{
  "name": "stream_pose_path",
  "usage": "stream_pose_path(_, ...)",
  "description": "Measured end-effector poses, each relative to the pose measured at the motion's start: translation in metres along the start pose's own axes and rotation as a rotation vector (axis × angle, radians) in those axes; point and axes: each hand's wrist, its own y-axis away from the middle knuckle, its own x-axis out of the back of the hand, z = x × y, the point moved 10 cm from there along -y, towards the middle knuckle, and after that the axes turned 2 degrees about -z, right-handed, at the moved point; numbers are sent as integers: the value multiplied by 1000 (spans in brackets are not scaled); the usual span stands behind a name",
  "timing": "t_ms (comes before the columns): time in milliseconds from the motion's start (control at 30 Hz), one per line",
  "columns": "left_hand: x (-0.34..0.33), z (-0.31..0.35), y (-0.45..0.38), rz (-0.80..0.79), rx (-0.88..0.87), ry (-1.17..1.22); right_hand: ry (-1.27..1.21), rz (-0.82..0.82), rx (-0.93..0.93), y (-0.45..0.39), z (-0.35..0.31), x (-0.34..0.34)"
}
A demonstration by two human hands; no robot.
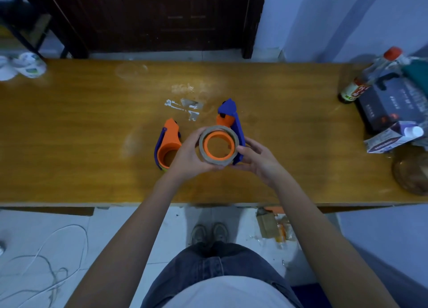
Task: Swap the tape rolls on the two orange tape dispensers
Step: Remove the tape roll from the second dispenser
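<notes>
Two orange-and-blue tape dispensers lie on the wooden table (69, 127). The left dispenser (168, 143) lies alone with no tape roll around its orange hub. A brown tape roll (202, 145) sits around the orange hub of the right dispenser (228, 120). My left hand (191, 157) wraps the roll's left and near side. My right hand (257, 157) holds the dispenser's blue frame at the roll's right side, thumb touching the roll. I see no second tape roll.
A sauce bottle (368, 76), dark boxes (391, 104) and a small carton (393, 137) crowd the table's right end. White cups (23, 64) stand at the far left corner. Tape scraps (183, 107) stick behind the dispensers. A round woven mat (412, 171) lies at the right.
</notes>
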Motion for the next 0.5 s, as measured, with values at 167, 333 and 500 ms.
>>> stream_pose_path(167,8,-6,3,16,10,74,-13,19,-18,0,8,5)
stream_pose_path(333,20,9,2,51,-47,139,-96,25,-37,-1,15,4)
stream_pose_path(500,38,26,-5,175,-84,355,-97,35,-67,-4,24,1)
